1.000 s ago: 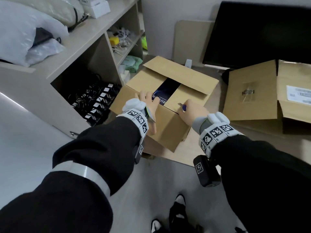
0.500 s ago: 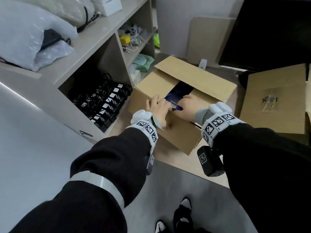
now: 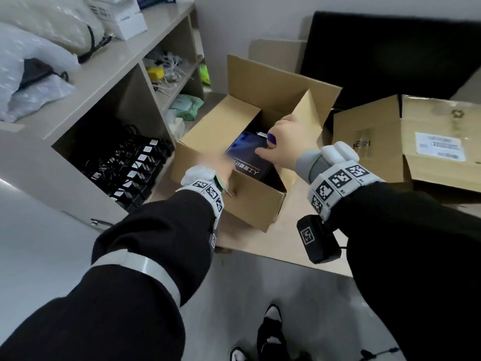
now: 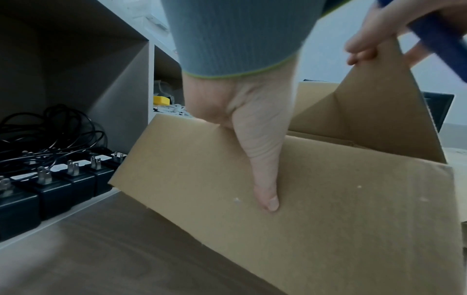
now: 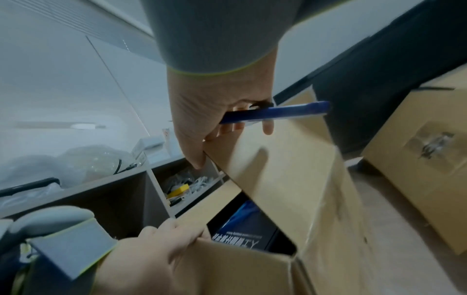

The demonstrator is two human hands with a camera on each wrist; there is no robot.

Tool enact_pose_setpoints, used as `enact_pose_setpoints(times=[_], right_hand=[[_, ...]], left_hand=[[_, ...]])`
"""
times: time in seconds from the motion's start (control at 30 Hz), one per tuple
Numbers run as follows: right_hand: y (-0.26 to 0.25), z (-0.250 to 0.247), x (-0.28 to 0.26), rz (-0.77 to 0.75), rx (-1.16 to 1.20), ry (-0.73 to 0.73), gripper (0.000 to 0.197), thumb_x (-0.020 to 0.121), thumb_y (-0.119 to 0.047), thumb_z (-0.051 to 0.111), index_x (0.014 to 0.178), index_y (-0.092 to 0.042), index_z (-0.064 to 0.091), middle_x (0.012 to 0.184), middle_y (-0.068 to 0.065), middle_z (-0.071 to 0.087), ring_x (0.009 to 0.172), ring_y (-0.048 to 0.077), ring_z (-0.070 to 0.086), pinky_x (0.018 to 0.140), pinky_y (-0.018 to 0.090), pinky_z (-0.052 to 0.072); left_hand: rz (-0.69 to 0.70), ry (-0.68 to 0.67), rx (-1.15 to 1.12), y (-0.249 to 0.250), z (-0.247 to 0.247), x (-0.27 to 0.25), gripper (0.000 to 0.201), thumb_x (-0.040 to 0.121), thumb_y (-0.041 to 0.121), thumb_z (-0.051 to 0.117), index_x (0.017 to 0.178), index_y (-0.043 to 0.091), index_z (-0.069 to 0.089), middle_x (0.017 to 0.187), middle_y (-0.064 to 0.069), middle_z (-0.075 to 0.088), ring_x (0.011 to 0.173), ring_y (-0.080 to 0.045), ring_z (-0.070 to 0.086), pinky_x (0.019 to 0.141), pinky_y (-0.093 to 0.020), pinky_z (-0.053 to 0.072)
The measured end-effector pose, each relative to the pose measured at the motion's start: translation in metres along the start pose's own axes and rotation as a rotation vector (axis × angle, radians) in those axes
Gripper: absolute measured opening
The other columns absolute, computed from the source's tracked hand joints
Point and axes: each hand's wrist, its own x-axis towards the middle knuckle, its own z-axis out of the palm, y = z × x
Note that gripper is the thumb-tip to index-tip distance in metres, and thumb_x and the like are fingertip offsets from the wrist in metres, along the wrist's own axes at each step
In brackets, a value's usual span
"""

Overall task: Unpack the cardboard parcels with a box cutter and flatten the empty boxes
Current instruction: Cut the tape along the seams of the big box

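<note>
Changed since a second ago: flaps, then nearly shut, now spread. Left hand [image 4: 252, 143]: grip on cardboard box's [image 3: 250, 204] near wall, steadying it on the tabletop [image 3: 281, 243]. Right hand [image 3: 283, 144]: grip pinching side flap [image 5: 278, 159] back, box cutter [image 5: 272, 114] tucked within. Dark carton [image 3: 247, 155] exposed inside.

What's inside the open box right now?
A dark blue product box with white lettering sits in the open box. The right hand, holding the blue cutter, and the flaps cover the rest, so anything beside or beneath it is hidden.
</note>
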Motion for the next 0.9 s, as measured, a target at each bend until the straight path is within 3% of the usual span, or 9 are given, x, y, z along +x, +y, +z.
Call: enact_pose_setpoints(times=[0.17, 0.27, 0.37, 0.47, 0.53, 0.7, 0.77, 0.83, 0.9], right_hand=[[0.024, -0.021, -0.041, 0.149, -0.013, 0.131, 0.035, 0.077, -0.030, 0.058, 0.053, -0.018, 0.036, 0.078, -0.002, 0.051, 0.106, 0.018, 0.046, 0.062, 0.028, 0.040], [0.033, -0.021, -0.063, 0.216, 0.009, 0.177, 0.027, 0.076, -0.026, 0.055, 0.053, -0.014, 0.046, 0.075, -0.001, 0.051, 0.098, 0.021, 0.051, 0.060, 0.031, 0.048], [0.036, -0.021, -0.075, 0.298, -0.017, 0.180, 0.020, 0.077, -0.021, 0.053, 0.061, -0.010, 0.057, 0.086, 0.002, 0.061, 0.103, 0.023, 0.055, 0.066, 0.032, 0.051], [0.035, -0.027, -0.079, 0.392, -0.164, 0.124, 0.029, 0.083, -0.016, 0.050, 0.056, -0.017, 0.041, 0.068, 0.001, 0.046, 0.079, 0.027, 0.048, 0.069, 0.031, 0.037], [0.035, -0.031, -0.079, 0.471, -0.223, 0.066, 0.030, 0.085, -0.012, 0.049, 0.057, -0.018, 0.038, 0.061, 0.000, 0.039, 0.072, 0.027, 0.043, 0.079, 0.036, 0.035], [0.032, -0.026, -0.077, 0.578, -0.259, -0.067, 0.017, 0.083, -0.010, 0.048, 0.069, -0.017, 0.053, 0.068, 0.002, 0.044, 0.070, 0.025, 0.045, 0.096, 0.042, 0.032], [0.028, -0.016, -0.075, 0.589, -0.267, -0.154, 0.015, 0.086, -0.024, 0.046, 0.089, -0.019, 0.060, 0.088, 0.004, 0.051, 0.083, 0.026, 0.051, 0.102, 0.050, 0.028], [0.026, -0.003, -0.074, 0.617, -0.308, -0.258, 0.041, 0.089, -0.049, 0.041, 0.114, -0.022, 0.060, 0.117, 0.008, 0.051, 0.113, 0.035, 0.046, 0.105, 0.058, 0.023], [0.022, 0.016, -0.069, 0.626, -0.378, -0.321, 0.068, 0.086, -0.068, 0.036, 0.132, -0.021, 0.052, 0.142, 0.013, 0.039, 0.132, 0.043, 0.029, 0.107, 0.063, 0.019]], left_hand=[[-0.052, -0.042, -0.025, 0.008, -0.001, 0.002, 0.083, 0.047, 0.068, 0.077, 0.114, 0.030, 0.045, 0.140, -0.002, 0.034, 0.121, -0.032, 0.031, 0.094, -0.044, 0.031], [-0.050, -0.057, 0.025, 0.012, -0.004, -0.004, 0.083, 0.059, 0.066, 0.075, 0.123, 0.025, 0.042, 0.156, -0.012, 0.013, 0.140, -0.041, 0.005, 0.109, -0.059, 0.013], [-0.076, -0.072, 0.042, 0.014, -0.005, -0.010, 0.085, 0.064, 0.066, 0.072, 0.129, 0.024, 0.039, 0.158, -0.015, 0.008, 0.143, -0.043, -0.009, 0.112, -0.064, 0.002], [-0.080, -0.086, 0.021, 0.012, -0.003, -0.015, 0.084, 0.064, 0.069, 0.070, 0.128, 0.023, 0.040, 0.158, -0.017, 0.008, 0.143, -0.044, -0.011, 0.111, -0.066, 0.002], [-0.084, -0.089, 0.000, 0.012, -0.003, -0.018, 0.084, 0.064, 0.070, 0.070, 0.127, 0.023, 0.040, 0.158, -0.018, 0.008, 0.143, -0.044, -0.012, 0.110, -0.066, 0.002], [-0.101, -0.096, -0.046, 0.015, -0.002, -0.023, 0.086, 0.061, 0.070, 0.072, 0.126, 0.023, 0.040, 0.157, -0.020, 0.009, 0.141, -0.046, -0.015, 0.109, -0.066, 0.000], [-0.105, -0.099, -0.051, 0.015, -0.002, -0.026, 0.088, 0.059, 0.070, 0.072, 0.127, 0.024, 0.039, 0.156, -0.021, 0.011, 0.141, -0.046, -0.016, 0.109, -0.067, 0.000], [-0.100, -0.093, -0.067, 0.017, -0.001, -0.028, 0.087, 0.059, 0.067, 0.073, 0.127, 0.025, 0.039, 0.156, -0.021, 0.012, 0.141, -0.046, -0.017, 0.109, -0.067, -0.001], [-0.104, -0.098, -0.115, 0.015, 0.001, -0.031, 0.084, 0.059, 0.065, 0.075, 0.124, 0.025, 0.039, 0.156, -0.021, 0.011, 0.140, -0.045, -0.020, 0.108, -0.069, -0.001]])
